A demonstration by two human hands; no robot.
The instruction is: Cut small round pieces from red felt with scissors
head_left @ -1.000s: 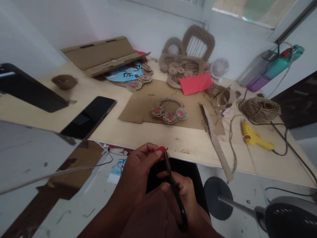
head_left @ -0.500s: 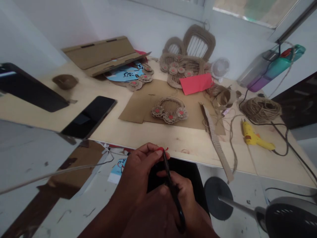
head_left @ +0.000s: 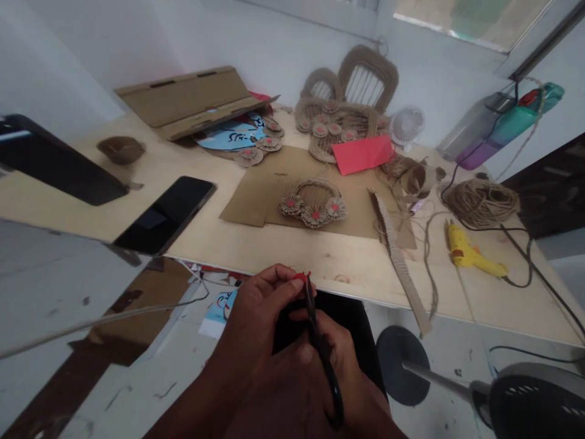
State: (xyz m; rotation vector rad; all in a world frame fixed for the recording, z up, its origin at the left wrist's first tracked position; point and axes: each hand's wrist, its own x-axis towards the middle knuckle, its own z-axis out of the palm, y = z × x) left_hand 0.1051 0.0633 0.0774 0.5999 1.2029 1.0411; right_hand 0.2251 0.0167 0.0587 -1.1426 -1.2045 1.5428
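My left hand [head_left: 262, 305] pinches a small piece of red paper [head_left: 300, 277] between thumb and fingers, just off the table's front edge. Black-handled scissors [head_left: 325, 356] sit in my right hand [head_left: 338, 344], whose fingers are wrapped through and around the handles. The scissors' tip reaches up to the red piece, touching or nearly touching it. Beyond my hands, a small twine-wrapped ring [head_left: 315, 189] with three pleated paper flowers with red centres lies on a brown cardboard sheet [head_left: 247, 198].
A red paper sheet [head_left: 363, 154] lies behind the ring. Rightward are a corrugated strip [head_left: 400, 262], a yellow glue gun [head_left: 475, 253] with its cord and a twine ball [head_left: 484, 202]. Phone [head_left: 167, 213] is at left; twine-wrapped frames [head_left: 368, 76] lean on the wall.
The scissors' tip and the red piece have shifted slightly to the right, and the visible part of the red piece has changed shape. Things on the table stay put.
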